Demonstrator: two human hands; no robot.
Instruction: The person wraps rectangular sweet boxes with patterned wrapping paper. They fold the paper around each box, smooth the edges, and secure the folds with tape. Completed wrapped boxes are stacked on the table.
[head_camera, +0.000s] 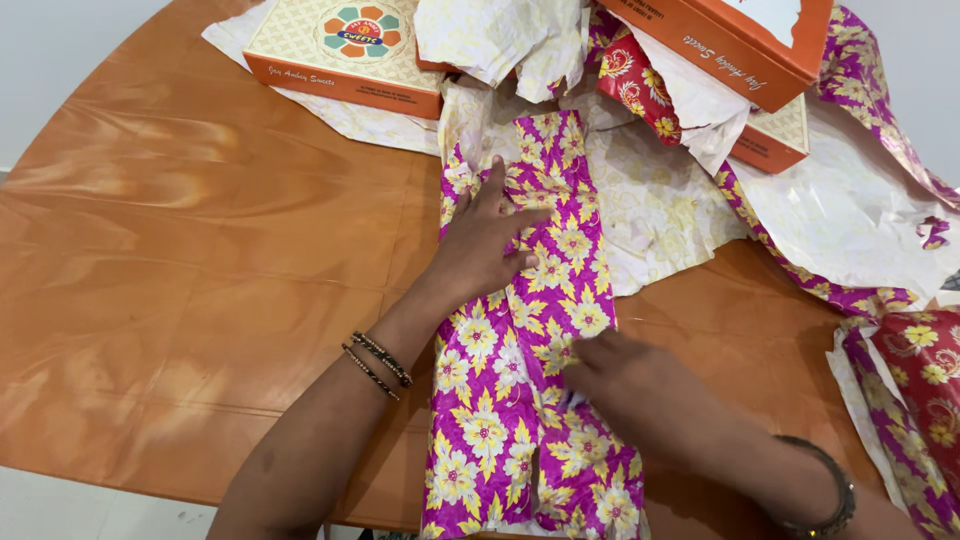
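A long package wrapped in shiny magenta paper with yellow flowers (505, 420) lies on the wooden table (200, 260), running from the near edge toward the middle. My left hand (485, 235) presses flat on its upper part, fingers spread over the folded paper. My right hand (625, 375) rests lower on its right side, blurred, fingertips on the paper's overlapping edge. Both wrists wear bangles.
Orange and cream cardboard boxes (345, 50) (730, 40) sit at the far side among crumpled white-backed wrapping sheets (850, 215). Red flowered paper (635, 85) lies between them. More red and magenta paper (915, 400) lies at the right edge.
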